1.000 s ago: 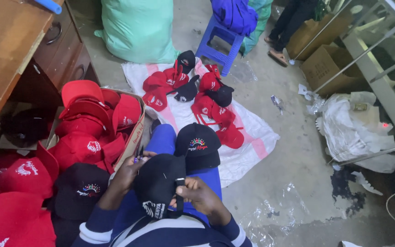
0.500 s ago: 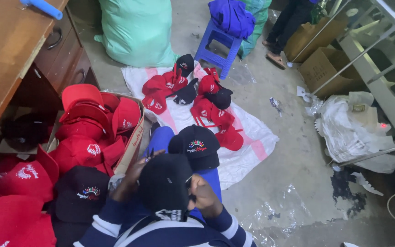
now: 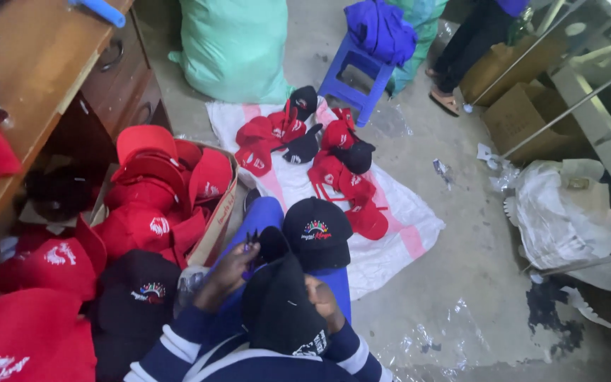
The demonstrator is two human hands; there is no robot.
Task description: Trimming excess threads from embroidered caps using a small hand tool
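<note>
A black cap is held over the lap, between both hands. It is gripped from the left by the left hand, whose fingers are curled on its edge and also pinch a small purple tool. The right hand is pressed against the other side, fingers hidden behind the cloth. A second black cap with a coloured emblem is rested on the knee just beyond. Red caps are piled in a cardboard box to the left, below the wooden desk. More caps are spread on a white sheet on the floor.
</note>
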